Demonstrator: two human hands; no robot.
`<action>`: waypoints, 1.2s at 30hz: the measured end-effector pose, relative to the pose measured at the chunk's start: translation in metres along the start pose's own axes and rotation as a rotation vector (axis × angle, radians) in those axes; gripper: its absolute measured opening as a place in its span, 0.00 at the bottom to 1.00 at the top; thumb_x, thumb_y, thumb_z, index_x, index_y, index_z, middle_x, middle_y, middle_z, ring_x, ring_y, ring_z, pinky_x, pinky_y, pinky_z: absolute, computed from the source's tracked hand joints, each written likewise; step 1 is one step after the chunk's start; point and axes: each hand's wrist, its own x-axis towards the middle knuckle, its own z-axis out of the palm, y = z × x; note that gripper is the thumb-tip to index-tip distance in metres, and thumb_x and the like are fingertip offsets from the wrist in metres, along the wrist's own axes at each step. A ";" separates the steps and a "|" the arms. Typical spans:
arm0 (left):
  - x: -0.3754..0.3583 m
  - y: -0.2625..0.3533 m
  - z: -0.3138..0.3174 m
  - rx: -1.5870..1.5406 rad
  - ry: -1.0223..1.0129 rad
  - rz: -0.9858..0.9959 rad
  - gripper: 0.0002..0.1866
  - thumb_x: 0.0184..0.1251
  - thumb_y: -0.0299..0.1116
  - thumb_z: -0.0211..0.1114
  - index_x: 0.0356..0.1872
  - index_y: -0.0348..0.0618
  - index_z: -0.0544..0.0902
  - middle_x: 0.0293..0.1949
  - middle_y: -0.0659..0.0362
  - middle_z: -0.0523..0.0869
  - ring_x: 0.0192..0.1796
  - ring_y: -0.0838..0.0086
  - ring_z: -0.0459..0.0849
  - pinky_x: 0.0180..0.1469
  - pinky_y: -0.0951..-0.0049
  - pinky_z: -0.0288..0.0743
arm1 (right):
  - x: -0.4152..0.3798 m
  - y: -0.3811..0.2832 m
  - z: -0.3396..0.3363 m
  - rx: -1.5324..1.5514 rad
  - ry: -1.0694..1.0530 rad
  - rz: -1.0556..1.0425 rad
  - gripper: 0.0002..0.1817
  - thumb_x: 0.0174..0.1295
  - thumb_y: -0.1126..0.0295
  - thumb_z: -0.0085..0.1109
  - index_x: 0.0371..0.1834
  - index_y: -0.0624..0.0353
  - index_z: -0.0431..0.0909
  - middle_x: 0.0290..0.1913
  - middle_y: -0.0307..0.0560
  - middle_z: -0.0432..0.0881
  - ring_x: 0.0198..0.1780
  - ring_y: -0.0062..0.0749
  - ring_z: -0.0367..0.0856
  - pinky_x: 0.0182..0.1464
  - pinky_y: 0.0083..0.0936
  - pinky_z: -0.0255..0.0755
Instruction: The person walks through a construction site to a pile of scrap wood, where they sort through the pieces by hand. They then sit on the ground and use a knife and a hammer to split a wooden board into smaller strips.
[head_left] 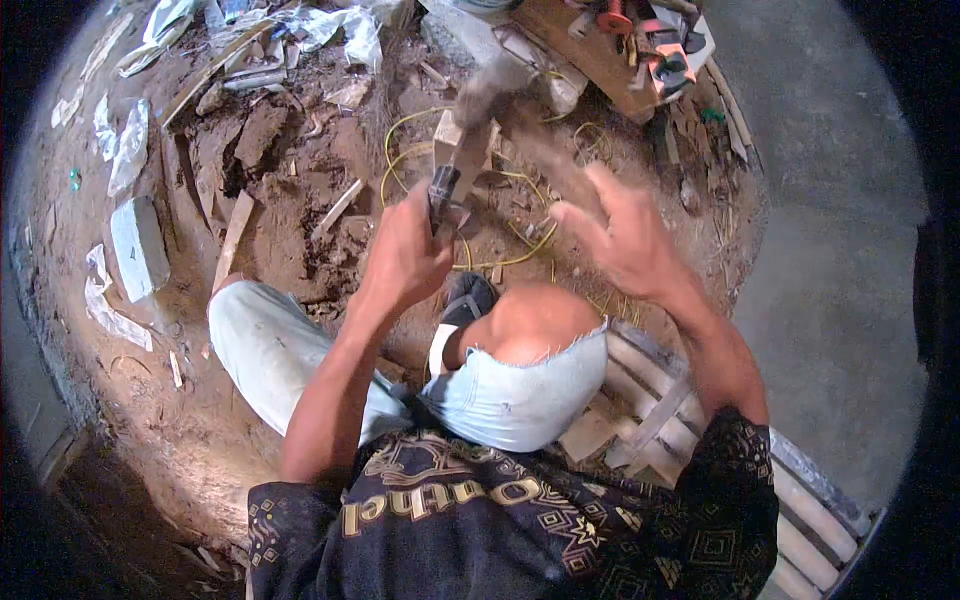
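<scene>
My left hand (405, 250) is wrapped round the black handle of a tool (442, 190), held upright in front of my knees; its upper part is hard to make out. My right hand (635, 235) grips a blurred wooden handle (555, 165) between thumb and fingers. That handle slants up and left to a smeared head close above the tool in my left hand. Whether the two touch is unclear. Behind them a pale wood block (447, 138) shows in part.
A yellow cord (510, 262) loops on the dirt ground. A wooden board (575, 50) with tools lies at the top right. A white block (140, 248) and plastic scraps are at the left. Slats (650, 400) lie beneath me, beside grey floor (830, 230).
</scene>
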 end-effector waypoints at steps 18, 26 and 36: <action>0.001 -0.002 0.004 -0.051 -0.009 0.002 0.09 0.59 0.23 0.63 0.40 0.34 0.77 0.31 0.42 0.83 0.35 0.46 0.82 0.40 0.57 0.74 | 0.003 -0.026 -0.022 0.271 0.186 0.019 0.19 0.66 0.55 0.60 0.39 0.62 0.73 0.27 0.61 0.79 0.28 0.48 0.80 0.33 0.42 0.72; -0.006 -0.003 0.005 -0.020 -0.045 -0.045 0.16 0.59 0.24 0.64 0.48 0.34 0.76 0.33 0.43 0.84 0.35 0.45 0.80 0.40 0.54 0.74 | 0.003 0.003 0.015 0.054 -0.009 0.072 0.17 0.66 0.56 0.59 0.41 0.62 0.73 0.26 0.63 0.79 0.30 0.59 0.81 0.33 0.45 0.72; 0.006 -0.010 0.014 -0.051 0.040 0.074 0.22 0.55 0.20 0.61 0.54 0.34 0.71 0.36 0.40 0.85 0.40 0.43 0.83 0.42 0.52 0.76 | 0.003 -0.014 -0.006 0.265 0.207 0.026 0.20 0.66 0.58 0.59 0.50 0.63 0.72 0.35 0.64 0.81 0.38 0.56 0.84 0.41 0.41 0.75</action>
